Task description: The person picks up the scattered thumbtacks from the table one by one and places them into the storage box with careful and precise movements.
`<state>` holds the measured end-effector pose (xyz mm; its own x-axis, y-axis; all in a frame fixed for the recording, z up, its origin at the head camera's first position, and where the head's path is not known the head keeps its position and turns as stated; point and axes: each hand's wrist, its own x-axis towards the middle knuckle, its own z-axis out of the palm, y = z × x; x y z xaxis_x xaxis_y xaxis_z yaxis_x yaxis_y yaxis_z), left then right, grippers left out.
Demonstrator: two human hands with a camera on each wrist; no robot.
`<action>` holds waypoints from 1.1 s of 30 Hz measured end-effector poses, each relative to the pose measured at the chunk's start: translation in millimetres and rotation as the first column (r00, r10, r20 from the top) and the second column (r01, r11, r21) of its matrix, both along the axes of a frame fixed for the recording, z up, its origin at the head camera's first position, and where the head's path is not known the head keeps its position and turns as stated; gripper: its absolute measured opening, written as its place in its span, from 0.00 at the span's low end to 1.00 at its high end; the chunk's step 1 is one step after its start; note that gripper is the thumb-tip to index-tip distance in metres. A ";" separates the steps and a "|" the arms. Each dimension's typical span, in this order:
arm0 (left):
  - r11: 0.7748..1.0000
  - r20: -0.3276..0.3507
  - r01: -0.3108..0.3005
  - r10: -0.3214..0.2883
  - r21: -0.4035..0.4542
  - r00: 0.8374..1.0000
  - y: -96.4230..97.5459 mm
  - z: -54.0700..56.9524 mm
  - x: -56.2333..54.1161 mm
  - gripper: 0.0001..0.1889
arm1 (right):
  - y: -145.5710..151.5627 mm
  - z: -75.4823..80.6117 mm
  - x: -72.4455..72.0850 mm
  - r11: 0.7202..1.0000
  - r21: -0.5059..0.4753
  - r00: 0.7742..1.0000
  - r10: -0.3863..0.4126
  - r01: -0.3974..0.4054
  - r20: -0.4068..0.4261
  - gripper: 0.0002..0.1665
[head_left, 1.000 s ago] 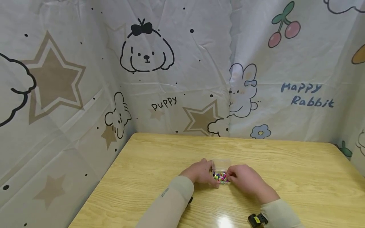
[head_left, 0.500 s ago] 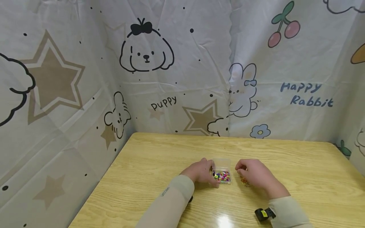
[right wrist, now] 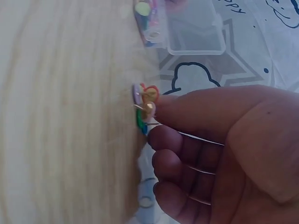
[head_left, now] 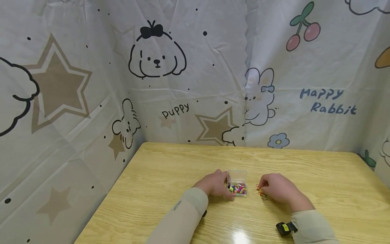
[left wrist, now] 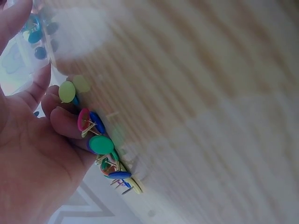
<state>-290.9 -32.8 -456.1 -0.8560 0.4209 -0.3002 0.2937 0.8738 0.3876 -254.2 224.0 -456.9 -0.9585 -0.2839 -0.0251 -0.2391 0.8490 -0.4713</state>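
Note:
A small clear plastic box (head_left: 237, 175) stands on the table with its lid raised and colourful thumbtacks (head_left: 239, 189) inside. My left hand (head_left: 215, 184) grips its left side, thumb at the front and fingers behind. Below that palm, the left wrist view shows several loose thumbtacks (left wrist: 102, 144) on the tabletop. To the box's right, my right hand (head_left: 278, 188) is bent down over another small pile of thumbtacks (head_left: 262, 196). Its thumb (right wrist: 187, 105) reaches right to these tacks in the right wrist view; I cannot tell whether it pinches one.
The light wooden table (head_left: 170, 162) runs back to a printed cloth (head_left: 182, 84) that hangs behind it and along the left. A black wrist camera (head_left: 283, 229) sits by the right sleeve.
My right hand has left the box, moved right and come down at the loose thumbtacks beside it. The left hand keeps its hold on the box.

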 end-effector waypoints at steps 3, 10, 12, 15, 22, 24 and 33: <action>1.000 0.001 -0.001 0.001 -0.002 1.000 0.3 0.2 -0.1 0.27 | -2.5 -1.7 0.0 1.000 0.015 1.000 -0.006 0.006 0.000 0.09; 1.000 0.005 0.010 -0.010 -0.005 1.000 0.4 1.6 -0.8 0.27 | -4.9 0.1 2.5 0.999 0.029 1.000 -0.016 0.015 0.006 0.10; 1.000 0.002 0.013 -0.013 -0.006 1.000 0.3 1.5 -0.8 0.28 | -4.7 1.5 2.9 0.999 0.030 1.000 -0.020 0.020 0.011 0.10; 1.000 0.000 0.014 -0.014 -0.007 1.000 0.2 1.2 -0.8 0.29 | -5.3 3.3 2.9 0.999 0.036 1.000 -0.027 0.027 0.009 0.09; 1.000 0.000 0.006 -0.006 -0.003 1.000 0.4 1.5 -1.2 0.29 | -15.3 7.4 3.9 1.000 -0.023 1.000 -0.008 0.007 -0.021 0.06; 1.000 0.001 0.004 -0.004 -0.003 1.000 0.3 2.0 -0.9 0.29 | -20.5 8.1 4.5 0.998 -0.058 1.000 0.006 -0.007 -0.020 0.06; 1.000 0.006 0.001 -0.001 0.004 1.000 -0.3 2.6 0.0 0.26 | -41.2 2.3 5.3 0.991 -0.096 0.995 0.088 -0.093 -0.055 0.09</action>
<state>-290.9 -33.1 -453.5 -0.8539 0.4226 -0.3039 0.2918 0.8721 0.3929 -248.9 182.9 -454.5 -0.9282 -0.3679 0.0554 -0.3385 0.7732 -0.5363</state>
